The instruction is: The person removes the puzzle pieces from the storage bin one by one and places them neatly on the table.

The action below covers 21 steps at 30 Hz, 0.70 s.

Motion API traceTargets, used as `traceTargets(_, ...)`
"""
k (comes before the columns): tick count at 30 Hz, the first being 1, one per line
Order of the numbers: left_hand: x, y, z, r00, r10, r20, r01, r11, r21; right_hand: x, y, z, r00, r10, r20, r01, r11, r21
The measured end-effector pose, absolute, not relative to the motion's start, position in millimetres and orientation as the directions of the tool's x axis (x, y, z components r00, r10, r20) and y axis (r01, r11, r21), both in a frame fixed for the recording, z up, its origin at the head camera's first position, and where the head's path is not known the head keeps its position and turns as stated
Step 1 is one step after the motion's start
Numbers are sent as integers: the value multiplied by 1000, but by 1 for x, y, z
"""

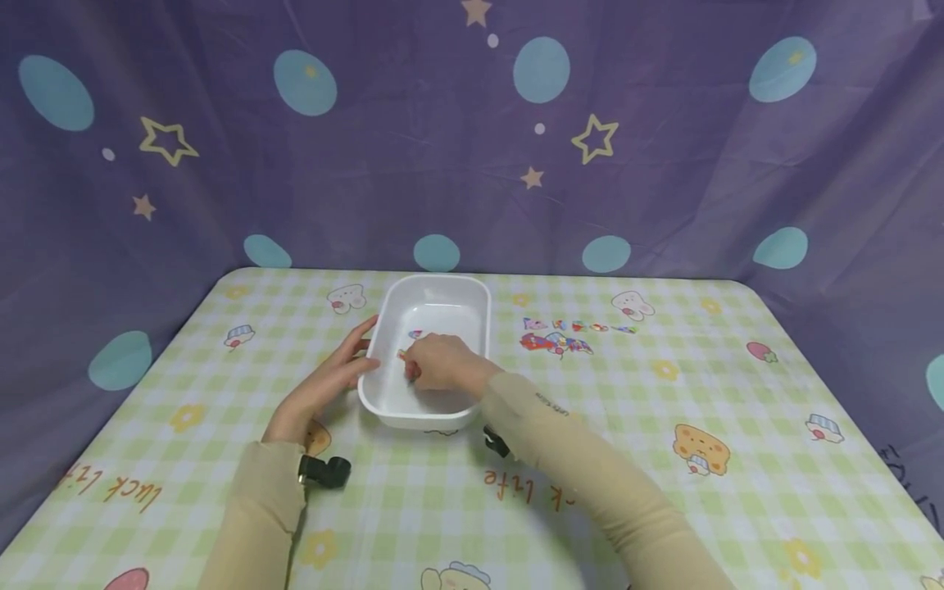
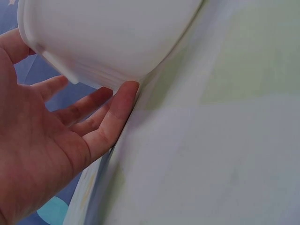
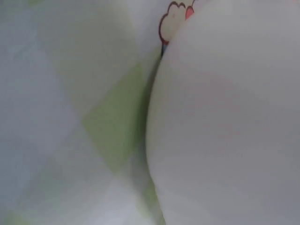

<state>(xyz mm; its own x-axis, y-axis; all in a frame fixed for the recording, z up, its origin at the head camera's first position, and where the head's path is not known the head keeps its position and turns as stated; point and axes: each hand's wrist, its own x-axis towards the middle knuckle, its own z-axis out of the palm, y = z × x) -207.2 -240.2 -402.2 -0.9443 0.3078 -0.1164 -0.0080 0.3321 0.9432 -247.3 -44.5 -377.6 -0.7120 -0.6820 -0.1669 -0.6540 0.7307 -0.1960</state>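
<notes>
A white rectangular plastic tub (image 1: 426, 419) stands on the table. At its left side, my left hand (image 1: 335, 377) holds it, the thumb over the rim and the other fingers against the outer wall. The left wrist view shows those fingers (image 2: 105, 124) low on the wall of the tub (image 2: 108, 42). My right hand (image 1: 442, 362) reaches inside with curled fingers, and a tiny pale and orange piece (image 1: 401, 354) shows at the fingertips. A small colourful piece (image 1: 416, 334) lies on the tub's floor beside this hand. The right wrist view shows only the tub's outer wall (image 3: 225, 122) and tablecloth.
Right of the tub, several small shiny colourful pieces (image 1: 578, 326) lie in a row. Larger red and blue pieces (image 1: 537, 342) lie just in front of them. A green checked tablecloth (image 1: 627, 524) covers the table, with a purple patterned curtain (image 1: 442, 197) behind.
</notes>
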Motion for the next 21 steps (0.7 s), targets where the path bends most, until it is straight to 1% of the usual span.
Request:
traceTargets(5,-207,-240,-402,-945,305,-120,-11,336,942,-248,-38,-370,-706,-694,-143,-657,716,-233)
traceTargets(11,-207,-239,-402,-942,313,-119,-18,306,952,-249,-27,-364,-703,-702,-116,-658,703,-269)
traceTargets(14,-207,-239,-402,-941,316,-122,-23,300,954,-248,-20,-363,-698,-712,-77,-672,688,-274)
traceTargets(21,-205,-239,-400,-945,303,-126,-23,322,947,-247,-4,-362,-687,-726,24,-691,643,-330)
